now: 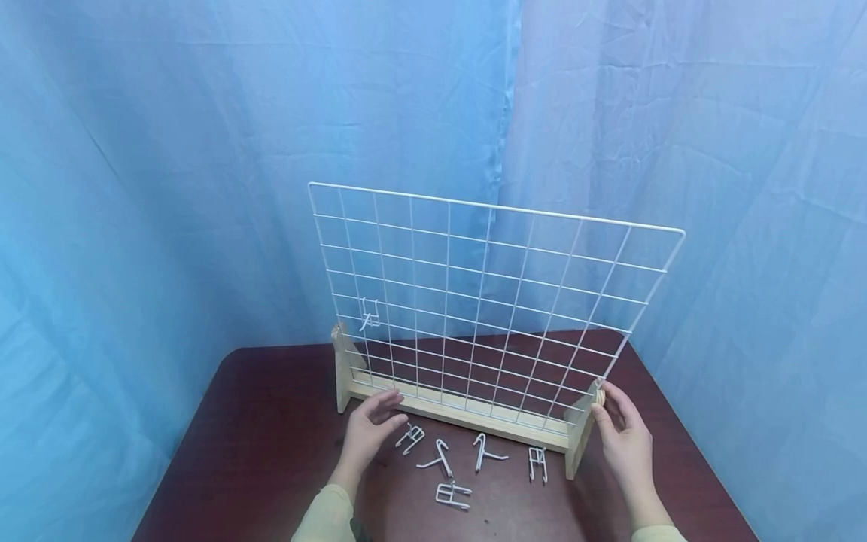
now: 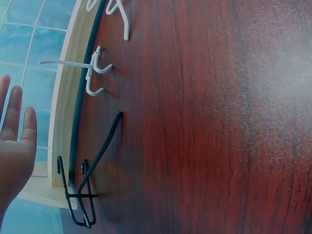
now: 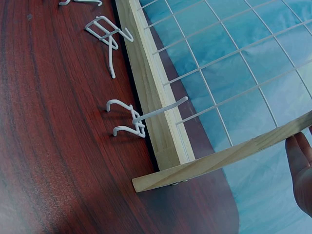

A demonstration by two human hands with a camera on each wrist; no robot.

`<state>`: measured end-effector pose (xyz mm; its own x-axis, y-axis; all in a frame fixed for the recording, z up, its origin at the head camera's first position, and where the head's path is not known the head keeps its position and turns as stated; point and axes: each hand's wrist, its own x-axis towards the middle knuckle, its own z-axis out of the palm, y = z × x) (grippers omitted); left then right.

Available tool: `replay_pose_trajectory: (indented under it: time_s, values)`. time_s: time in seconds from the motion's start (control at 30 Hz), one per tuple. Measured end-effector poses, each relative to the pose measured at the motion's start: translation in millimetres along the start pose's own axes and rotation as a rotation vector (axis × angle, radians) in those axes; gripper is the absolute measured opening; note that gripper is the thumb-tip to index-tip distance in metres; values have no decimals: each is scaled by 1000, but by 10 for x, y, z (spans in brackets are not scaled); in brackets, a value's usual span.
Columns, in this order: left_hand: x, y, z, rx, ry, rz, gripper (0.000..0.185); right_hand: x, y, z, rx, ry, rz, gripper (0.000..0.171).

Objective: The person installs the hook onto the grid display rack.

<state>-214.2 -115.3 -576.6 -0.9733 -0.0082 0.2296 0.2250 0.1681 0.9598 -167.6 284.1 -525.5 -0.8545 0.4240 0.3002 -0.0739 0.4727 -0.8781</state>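
Note:
A white wire grid panel (image 1: 448,267) stands upright in a pale wooden stand (image 1: 460,412). My right hand (image 1: 626,444) grips the stand's right side piece (image 1: 580,430) near its top, thumb in front; the right wrist view has its fingers (image 3: 298,155) against the wood. Beside the stand's front edge, left of middle, my left hand (image 1: 372,429) is held with fingers extended, and it holds nothing. One white hook (image 1: 370,316) hangs on the grid's left part. Several loose white hooks (image 1: 442,458) lie before the stand. The left wrist view includes a black hook (image 2: 85,195).
The dark red wooden table (image 1: 271,421) has rounded back corners. Blue curtains (image 1: 257,150) hang behind it and along both sides. A tiny dark speck (image 1: 486,521) lies near the front.

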Motion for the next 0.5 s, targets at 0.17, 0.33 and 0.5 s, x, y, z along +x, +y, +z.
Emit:
replay_pose_trajectory:
  time_s: [0.17,0.33,0.5]
  values:
    - [-22,-31,-15,5,-47,-33,47,1,-6,7,10,4,-8,40]
    - [-35,-77,-21,16,-86,-64,46,-4,-4,5,4,6,-10,40]
    - [-37,-126,-10,5,-116,-86,46,-6,-9,1,4,3,-11,41]
